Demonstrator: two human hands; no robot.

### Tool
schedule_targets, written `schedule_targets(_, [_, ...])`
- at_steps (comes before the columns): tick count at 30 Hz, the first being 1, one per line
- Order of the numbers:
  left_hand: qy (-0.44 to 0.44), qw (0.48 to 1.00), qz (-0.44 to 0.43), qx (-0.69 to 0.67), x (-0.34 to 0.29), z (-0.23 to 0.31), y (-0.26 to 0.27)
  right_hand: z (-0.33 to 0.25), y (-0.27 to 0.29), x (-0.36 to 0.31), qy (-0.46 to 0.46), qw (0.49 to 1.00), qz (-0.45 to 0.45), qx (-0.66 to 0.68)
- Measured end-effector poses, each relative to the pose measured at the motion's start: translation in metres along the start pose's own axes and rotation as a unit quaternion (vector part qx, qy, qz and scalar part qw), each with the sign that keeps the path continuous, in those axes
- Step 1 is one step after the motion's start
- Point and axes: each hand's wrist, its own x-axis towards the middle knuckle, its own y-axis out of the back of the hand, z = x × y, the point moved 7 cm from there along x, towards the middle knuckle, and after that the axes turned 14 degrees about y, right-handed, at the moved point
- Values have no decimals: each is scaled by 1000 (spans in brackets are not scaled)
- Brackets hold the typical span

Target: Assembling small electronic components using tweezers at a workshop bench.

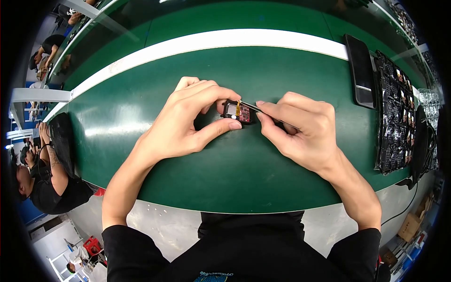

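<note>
So there's a green mat covering the bench, with a white stripe running along its far side. Off to the right, a black phone-like slab lies next to a black tray full of small parts. Another person sits over on the left.

Black sleeves, seemingly short; bare forearms.
</note>
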Motion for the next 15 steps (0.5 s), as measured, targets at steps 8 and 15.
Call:
schedule_targets(8, [-6,996,-67,-53,4,-13,5,8,2,-1,-78,991,-11,108])
schedule_targets(15, [8,995,-85,-60,3,-17,5,12,2,-3,-115,984,-25,133])
